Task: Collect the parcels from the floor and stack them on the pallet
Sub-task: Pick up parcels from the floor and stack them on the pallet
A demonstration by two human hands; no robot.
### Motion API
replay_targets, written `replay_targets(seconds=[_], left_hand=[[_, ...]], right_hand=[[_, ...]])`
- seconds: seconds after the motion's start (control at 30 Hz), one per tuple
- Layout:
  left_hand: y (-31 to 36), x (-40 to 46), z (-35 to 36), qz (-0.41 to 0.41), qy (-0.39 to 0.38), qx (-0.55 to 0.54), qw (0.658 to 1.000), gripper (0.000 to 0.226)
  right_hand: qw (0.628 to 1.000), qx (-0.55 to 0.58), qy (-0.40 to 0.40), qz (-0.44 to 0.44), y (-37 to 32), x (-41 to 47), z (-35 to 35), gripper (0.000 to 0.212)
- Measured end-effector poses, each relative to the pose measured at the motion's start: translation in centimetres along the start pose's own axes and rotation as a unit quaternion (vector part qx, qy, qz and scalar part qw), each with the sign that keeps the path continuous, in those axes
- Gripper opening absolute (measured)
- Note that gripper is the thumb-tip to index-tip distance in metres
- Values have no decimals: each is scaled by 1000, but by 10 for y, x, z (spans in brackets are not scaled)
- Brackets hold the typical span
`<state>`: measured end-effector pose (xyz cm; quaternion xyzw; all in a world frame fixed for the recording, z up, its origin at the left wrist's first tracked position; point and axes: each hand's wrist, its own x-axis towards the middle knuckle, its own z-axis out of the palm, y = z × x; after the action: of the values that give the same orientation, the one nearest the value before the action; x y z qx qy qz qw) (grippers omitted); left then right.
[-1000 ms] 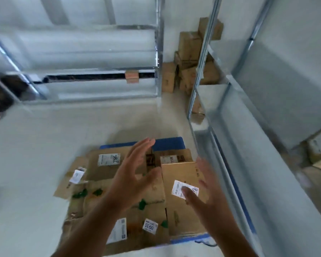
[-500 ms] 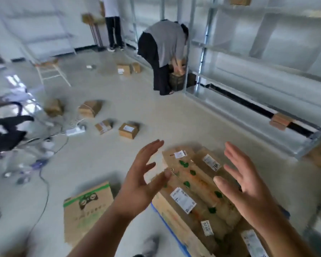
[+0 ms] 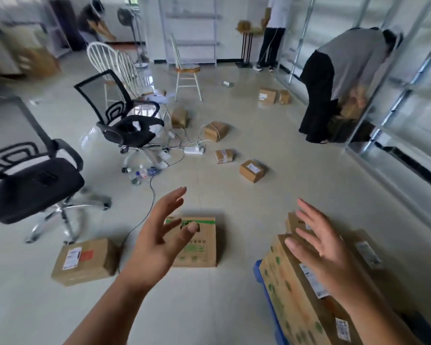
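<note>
both hands, left hand and right hand, empty, grip wide; green-printed parcel probably nearest: take opposite sides, lift level.

Pallet sits bottom right with a stack of parcels on it. Just left of it there's a parcel on the floor, another one further left. Both hands are up front, left hand over the middle parcel, right hand over the stack. More small parcels scattered further back mid-floor, two office chairs off to the left, and a person bent over by the shelving on the right
</note>
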<state>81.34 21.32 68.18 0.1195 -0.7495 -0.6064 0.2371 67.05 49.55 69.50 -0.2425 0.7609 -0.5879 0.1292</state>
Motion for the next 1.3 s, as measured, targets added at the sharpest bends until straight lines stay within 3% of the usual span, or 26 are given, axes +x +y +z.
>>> replay_targets(seconds=[0.4, 0.63, 0.87, 1.03, 1.17, 1.3], left_hand=[[-39, 30, -143, -45, 50, 12, 998, 66], [-56, 16, -185, -77, 156, 22, 984, 66], [-46, -29, -219, -130, 332, 68, 932, 62], [-40, -72, -244, -161, 445, 110, 874, 67], [-47, -102, -263, -181, 490, 116, 845, 67], [-62, -112, -301, -177, 504, 114, 838, 68]], right_hand=[[996, -5, -89, -18, -24, 85, 152, 66], [970, 7, -242, -17, -32, 136, 245, 71], [906, 34, -421, -41, -47, 187, 339, 67], [848, 50, -523, -65, -55, 199, 410, 67], [823, 55, -561, -77, -55, 191, 462, 69], [817, 46, -572, -65, -53, 184, 509, 73]])
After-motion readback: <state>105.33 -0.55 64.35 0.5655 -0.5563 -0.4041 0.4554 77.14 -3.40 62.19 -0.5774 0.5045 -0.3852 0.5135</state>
